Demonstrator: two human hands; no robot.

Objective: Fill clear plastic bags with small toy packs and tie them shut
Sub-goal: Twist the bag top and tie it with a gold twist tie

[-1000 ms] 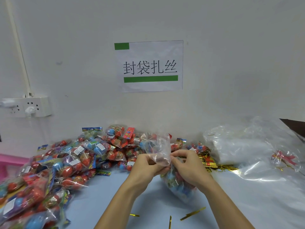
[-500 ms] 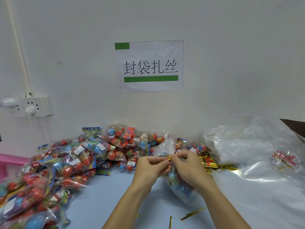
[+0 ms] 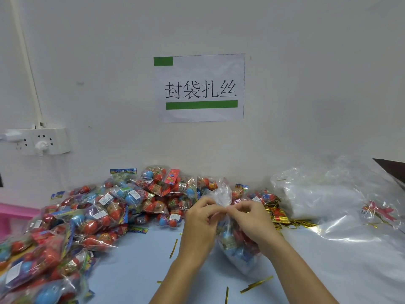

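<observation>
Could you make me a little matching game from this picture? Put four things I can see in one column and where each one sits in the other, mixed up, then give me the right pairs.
Things:
1. paper sign
2. power strip
3. toy packs
4. empty bags

Places:
A. heaped on the table at the left
B. piled on the table at the right
C. on the wall at the far left
D. on the wall above the middle of the table

Pairs: 1-D, 2-C, 3-A, 4-B

Head view, forward-down, close over table
</observation>
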